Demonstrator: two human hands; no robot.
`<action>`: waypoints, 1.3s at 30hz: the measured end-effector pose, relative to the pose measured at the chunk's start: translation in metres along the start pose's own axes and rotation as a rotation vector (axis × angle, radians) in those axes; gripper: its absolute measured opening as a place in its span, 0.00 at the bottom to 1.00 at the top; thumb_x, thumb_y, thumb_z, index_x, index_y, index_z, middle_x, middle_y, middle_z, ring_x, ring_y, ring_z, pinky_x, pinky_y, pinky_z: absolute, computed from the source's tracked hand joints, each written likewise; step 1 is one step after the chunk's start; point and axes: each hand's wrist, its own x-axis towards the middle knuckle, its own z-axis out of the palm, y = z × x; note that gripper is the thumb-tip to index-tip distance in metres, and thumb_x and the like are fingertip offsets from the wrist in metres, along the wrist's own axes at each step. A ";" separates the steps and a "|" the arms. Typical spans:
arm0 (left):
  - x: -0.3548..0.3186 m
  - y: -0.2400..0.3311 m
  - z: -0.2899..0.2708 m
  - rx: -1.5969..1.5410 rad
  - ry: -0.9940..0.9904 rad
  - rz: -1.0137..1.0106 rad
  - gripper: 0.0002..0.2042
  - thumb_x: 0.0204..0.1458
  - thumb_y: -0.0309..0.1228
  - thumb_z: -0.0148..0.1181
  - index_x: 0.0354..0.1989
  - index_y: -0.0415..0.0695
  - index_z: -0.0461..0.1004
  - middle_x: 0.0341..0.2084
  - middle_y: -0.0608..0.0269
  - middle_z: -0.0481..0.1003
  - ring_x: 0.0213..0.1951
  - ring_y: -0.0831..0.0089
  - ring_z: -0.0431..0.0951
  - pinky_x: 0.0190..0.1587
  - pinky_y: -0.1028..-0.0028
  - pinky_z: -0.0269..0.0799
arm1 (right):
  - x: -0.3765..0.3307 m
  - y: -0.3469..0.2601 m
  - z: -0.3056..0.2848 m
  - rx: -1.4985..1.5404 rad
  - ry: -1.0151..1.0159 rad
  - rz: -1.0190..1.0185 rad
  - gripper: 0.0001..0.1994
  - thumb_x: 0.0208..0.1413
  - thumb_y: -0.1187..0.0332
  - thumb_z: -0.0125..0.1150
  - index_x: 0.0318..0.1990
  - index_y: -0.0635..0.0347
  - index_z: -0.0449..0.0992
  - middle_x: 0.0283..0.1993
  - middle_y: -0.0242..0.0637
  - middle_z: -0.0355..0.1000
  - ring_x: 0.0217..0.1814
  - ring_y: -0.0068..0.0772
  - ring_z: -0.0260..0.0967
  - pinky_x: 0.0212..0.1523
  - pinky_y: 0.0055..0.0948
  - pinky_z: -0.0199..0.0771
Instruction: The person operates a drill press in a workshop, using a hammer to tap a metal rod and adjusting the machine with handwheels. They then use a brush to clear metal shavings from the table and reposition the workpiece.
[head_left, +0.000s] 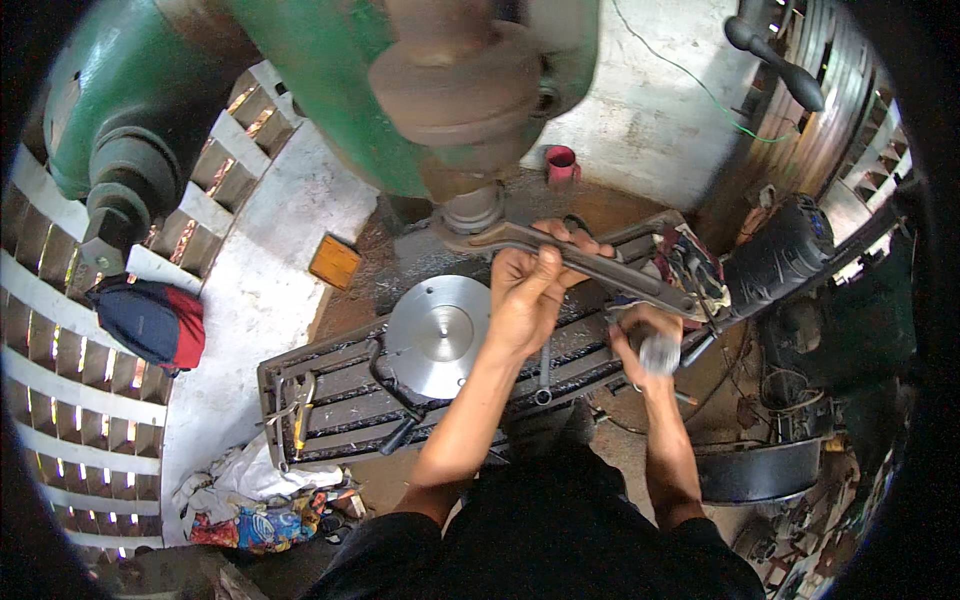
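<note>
My left hand (530,300) is closed around a long dark open-ended wrench (610,270). The wrench's jaw sits at the lower end of the green machine's spindle (472,208). In my right hand (635,340), close by the wrench's far end, is a metal piece with a round bright face (660,354); blur and the fingers hide the rest of it. A shiny round metal disc (440,335) with a centre hole lies on the slotted machine table (340,435), left of my left forearm. A smaller wrench (544,378) rests between my forearms.
Pliers (304,405) and a dark crank handle (385,385) lie on the table's left part. A bunched rag (692,268) covers its right end. Behind stand a red mug (562,165) and an orange block (335,262). The green machine head (330,90) overhangs everything.
</note>
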 end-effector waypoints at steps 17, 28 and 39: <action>0.019 -0.014 0.004 0.041 0.042 0.111 0.16 0.55 0.37 0.59 0.44 0.39 0.67 0.42 0.51 0.75 0.51 0.52 0.74 0.55 0.55 0.70 | 0.025 0.019 0.010 0.083 0.149 0.095 0.07 0.38 0.73 0.64 0.20 0.60 0.70 0.21 0.37 0.69 0.25 0.38 0.69 0.27 0.31 0.65; 0.029 -0.029 0.005 0.166 0.192 0.227 0.15 0.56 0.36 0.58 0.44 0.39 0.67 0.45 0.50 0.73 0.53 0.53 0.73 0.55 0.58 0.71 | 0.058 0.065 0.032 0.353 0.227 0.127 0.08 0.41 0.74 0.67 0.27 0.62 0.73 0.27 0.34 0.72 0.29 0.28 0.70 0.34 0.27 0.70; 0.049 -0.037 -0.003 0.223 0.219 0.347 0.16 0.58 0.36 0.56 0.47 0.38 0.66 0.48 0.51 0.71 0.53 0.62 0.71 0.58 0.57 0.67 | 0.094 0.066 0.063 0.980 0.269 -0.131 0.05 0.45 0.74 0.62 0.25 0.62 0.70 0.18 0.33 0.68 0.19 0.25 0.65 0.21 0.22 0.63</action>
